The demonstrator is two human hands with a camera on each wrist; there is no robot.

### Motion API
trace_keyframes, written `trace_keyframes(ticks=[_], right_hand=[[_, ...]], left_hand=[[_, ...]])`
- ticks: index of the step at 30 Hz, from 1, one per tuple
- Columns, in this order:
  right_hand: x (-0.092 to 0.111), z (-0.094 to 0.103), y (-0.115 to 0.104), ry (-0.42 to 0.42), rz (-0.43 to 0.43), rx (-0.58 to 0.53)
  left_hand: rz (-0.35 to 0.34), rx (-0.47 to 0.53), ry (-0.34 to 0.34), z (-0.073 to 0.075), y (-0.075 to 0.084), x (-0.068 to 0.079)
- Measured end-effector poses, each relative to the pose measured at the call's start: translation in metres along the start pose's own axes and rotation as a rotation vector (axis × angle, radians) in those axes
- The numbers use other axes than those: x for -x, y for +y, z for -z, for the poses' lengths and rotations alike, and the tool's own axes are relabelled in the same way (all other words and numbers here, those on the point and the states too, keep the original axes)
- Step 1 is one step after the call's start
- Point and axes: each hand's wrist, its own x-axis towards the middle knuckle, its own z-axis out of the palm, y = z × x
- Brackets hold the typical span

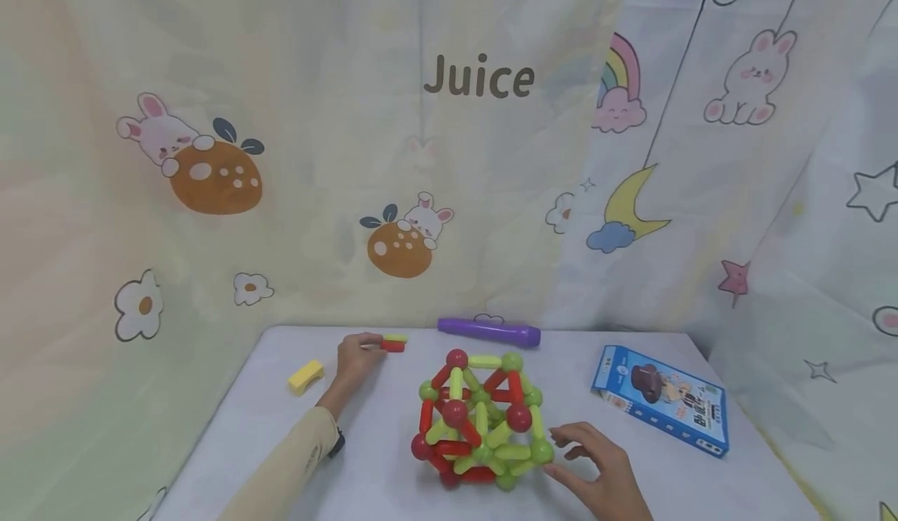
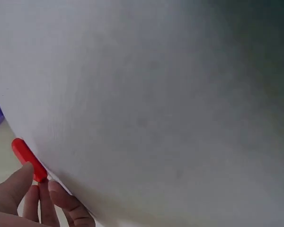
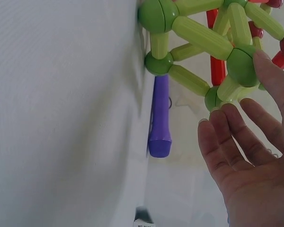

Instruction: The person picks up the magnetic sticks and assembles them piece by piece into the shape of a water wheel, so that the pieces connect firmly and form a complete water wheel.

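A lattice of rods and balls (image 1: 482, 452) in red and yellow-green stands on the table between the two hands. Toward the back left, my left hand (image 1: 356, 359) pinches a red rod (image 1: 394, 346); in the left wrist view the thumb lies along the red rod (image 2: 28, 158) with fingertips at its end. A yellow-green rod (image 1: 395, 338) shows just behind it. At the lattice's right side, my right hand (image 1: 596, 470) has relaxed, spread fingers. Its thumb appears to touch a green ball (image 3: 242, 66) in the right wrist view, and the other fingers curve loosely below.
A yellow arched block (image 1: 305, 377) lies left of the left forearm. The purple microphone-shaped stick (image 1: 489, 332) lies along the table's back edge. On the right rests a blue picture box (image 1: 662, 396). Printed curtains (image 1: 484, 162) hang behind the white table (image 1: 245, 427).
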Motion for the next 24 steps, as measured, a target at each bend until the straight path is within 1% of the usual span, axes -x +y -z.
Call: trace_keyframes(ticks=[5,9,15,19,21,24], right_hand=[[0.0,-0.001,0.0,0.0,0.001,0.001],[0.0,-0.001,0.001,0.003,0.006,0.004],[-0.001,-0.001,0.003,-0.002,-0.007,-0.002],[0.0,-0.002,0.006,-0.012,0.015,-0.009],[0.001,-0.002,0.007,-0.024,0.028,-0.008],[0.002,-0.001,0.007,-0.039,0.031,0.0]], left_hand=[[-0.008,-0.048,0.0,0.0,0.003,0.005],[0.013,-0.076,-0.018,-0.003,0.004,0.007],[0.016,-0.164,-0.019,-0.006,0.009,0.01],[0.033,-0.221,-0.018,-0.009,0.012,0.013],[0.024,-0.242,-0.016,-0.01,0.014,0.015],[0.019,-0.245,-0.014,-0.011,0.017,0.017]])
